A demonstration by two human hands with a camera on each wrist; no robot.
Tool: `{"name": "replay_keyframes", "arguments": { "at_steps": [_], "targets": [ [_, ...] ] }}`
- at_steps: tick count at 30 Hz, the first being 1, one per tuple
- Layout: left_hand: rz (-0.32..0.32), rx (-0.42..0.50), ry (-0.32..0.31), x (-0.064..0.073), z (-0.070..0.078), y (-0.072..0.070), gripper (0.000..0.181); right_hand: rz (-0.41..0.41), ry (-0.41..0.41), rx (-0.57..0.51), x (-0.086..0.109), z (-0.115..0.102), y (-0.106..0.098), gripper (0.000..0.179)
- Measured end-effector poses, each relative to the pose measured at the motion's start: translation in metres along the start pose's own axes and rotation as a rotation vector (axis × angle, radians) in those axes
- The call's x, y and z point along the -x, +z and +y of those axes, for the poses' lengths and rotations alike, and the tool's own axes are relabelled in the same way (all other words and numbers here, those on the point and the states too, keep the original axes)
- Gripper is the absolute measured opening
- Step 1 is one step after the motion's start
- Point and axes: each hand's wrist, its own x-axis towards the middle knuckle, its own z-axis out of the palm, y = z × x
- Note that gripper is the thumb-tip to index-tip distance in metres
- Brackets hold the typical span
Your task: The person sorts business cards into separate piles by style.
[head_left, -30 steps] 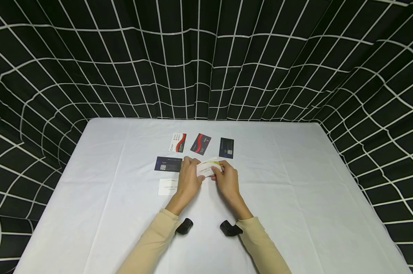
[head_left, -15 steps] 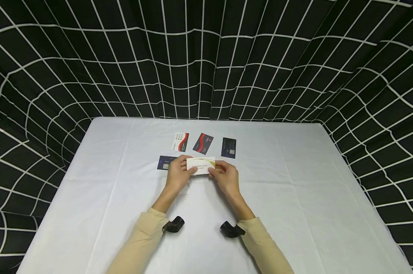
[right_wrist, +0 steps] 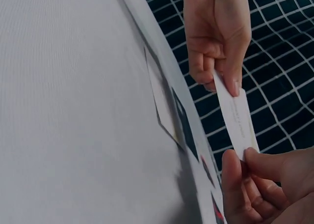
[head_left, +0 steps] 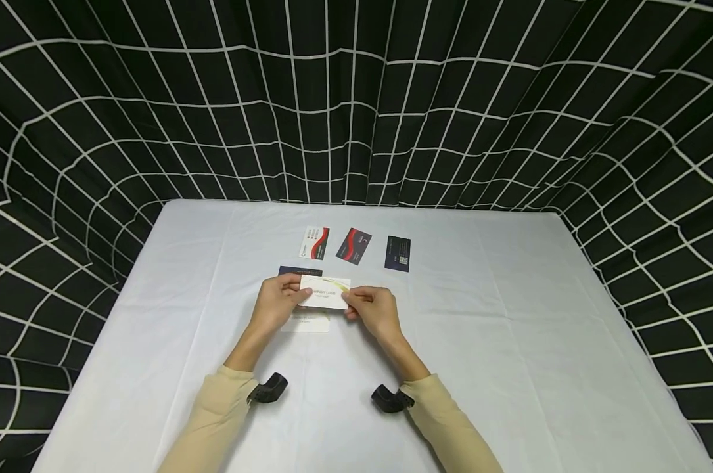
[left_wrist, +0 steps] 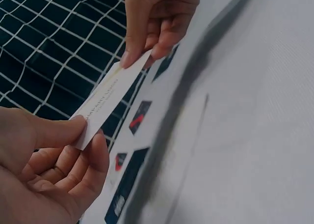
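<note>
In the head view, a white business card (head_left: 326,299) with a yellow-green curve and printed company logo text is held above the table between both hands. My left hand (head_left: 272,303) pinches its left end, thumb on the front face and fingers behind. My right hand (head_left: 378,313) pinches the right end in the same way. Both wrist views show the card (left_wrist: 109,97) stretched between the thumbs; whether another card lies behind it, I cannot tell. Just below the held card, a similar white card (head_left: 306,324) lies on the table, partly covered from view.
A dark blue card (head_left: 297,270) lies behind the held card, mostly hidden. Farther back are a white card with a red wave (head_left: 313,243), a dark card with a red wave (head_left: 353,246) and a dark card with a code (head_left: 397,253). A white cloth covers the table (head_left: 498,341).
Both hands have shifted left with the white card, the left hand farther. The card, earlier tilted and partly covered by fingers, now faces up, level and held at its two ends.
</note>
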Motion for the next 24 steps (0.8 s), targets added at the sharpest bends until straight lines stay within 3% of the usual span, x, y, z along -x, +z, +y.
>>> {"name": "replay_keyframes", "arguments": {
  "at_steps": [10,16,19,24],
  "targets": [
    [-0.009,-0.049,-0.06,0.01,-0.021,-0.027,0.029,-0.107,0.06,0.057,0.006,0.0,0.017,0.019],
    [-0.025,-0.075,-0.126,0.017,-0.025,-0.038,0.024,-0.142,0.013,0.285,0.01,-0.003,0.019,0.027],
    [-0.015,-0.134,-0.146,0.02,-0.027,-0.039,0.022,-0.134,-0.032,0.401,0.011,-0.003,0.019,0.026],
    [0.069,-0.335,-0.098,0.023,-0.03,-0.037,0.02,-0.114,-0.069,0.5,0.012,-0.002,0.022,0.022]
  ]
}}
